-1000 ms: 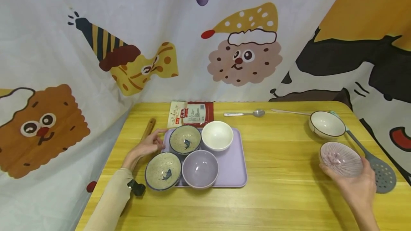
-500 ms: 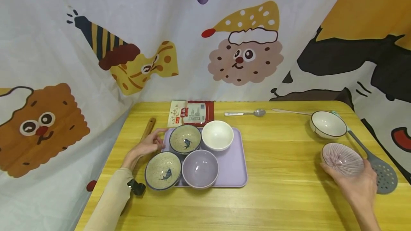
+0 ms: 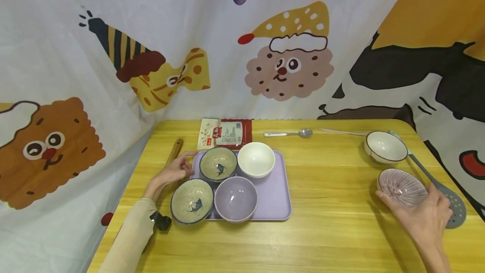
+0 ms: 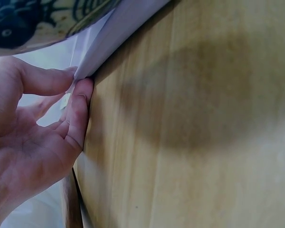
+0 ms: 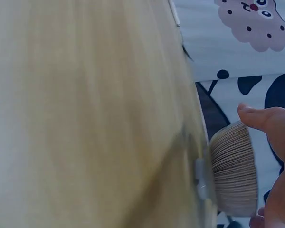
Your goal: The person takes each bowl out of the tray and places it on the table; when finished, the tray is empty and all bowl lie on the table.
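My left hand [image 3: 172, 176] pinches the left edge of a lilac tray [image 3: 275, 195] between thumb and fingers, as the left wrist view shows. Two speckled bowls with blue fish sit on the tray's left side, one behind [image 3: 212, 161] and one in front [image 3: 187, 199]; the front one overhangs the tray. Beside them are a white bowl [image 3: 256, 159] and a lilac bowl [image 3: 235, 199]. At the right, my right hand [image 3: 418, 220] is spread round a purple-striped bowl [image 3: 402, 186], its thumb by the left rim and its loosened fingers at the right side.
Behind the striped bowl stands a white bowl with a dark rim [image 3: 385, 147]. A grey slotted turner [image 3: 451, 205] lies to the right. A spoon [image 3: 289, 134], a thin stick [image 3: 342, 132] and a food packet [image 3: 225, 134] lie along the back. A wooden handle [image 3: 174, 151] shows beyond my left hand.
My right hand's fingers have spread outward from the striped bowl, which stays in the same place. My left hand and the tray have not visibly moved.
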Demonstrator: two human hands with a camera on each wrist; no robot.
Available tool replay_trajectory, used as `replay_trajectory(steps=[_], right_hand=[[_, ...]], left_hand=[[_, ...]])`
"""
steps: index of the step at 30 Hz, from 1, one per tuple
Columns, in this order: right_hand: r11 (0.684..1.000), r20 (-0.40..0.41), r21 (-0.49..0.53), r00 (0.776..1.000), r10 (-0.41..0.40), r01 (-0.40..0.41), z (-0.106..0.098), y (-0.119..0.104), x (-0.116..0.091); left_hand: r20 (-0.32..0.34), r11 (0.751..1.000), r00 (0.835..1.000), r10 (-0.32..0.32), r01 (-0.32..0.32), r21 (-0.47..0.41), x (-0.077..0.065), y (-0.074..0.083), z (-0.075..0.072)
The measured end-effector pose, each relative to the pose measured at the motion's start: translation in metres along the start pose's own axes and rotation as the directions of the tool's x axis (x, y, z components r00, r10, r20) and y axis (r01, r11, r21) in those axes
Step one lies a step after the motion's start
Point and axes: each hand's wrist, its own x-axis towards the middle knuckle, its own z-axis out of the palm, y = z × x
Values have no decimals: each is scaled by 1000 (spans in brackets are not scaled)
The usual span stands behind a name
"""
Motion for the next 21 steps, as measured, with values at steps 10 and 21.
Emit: replay_trajectory(steps=[10,21], right_hand=[[985,-29,53,987,-161,162,-12,-30,-1],[923,-1,107,929,-371,369,-3,-72,1]], left_hand=[[-7,1000,1000,2,-1,24,-3,6,3],[-4,1000,1000,-2,2,-7,-2,4,0]])
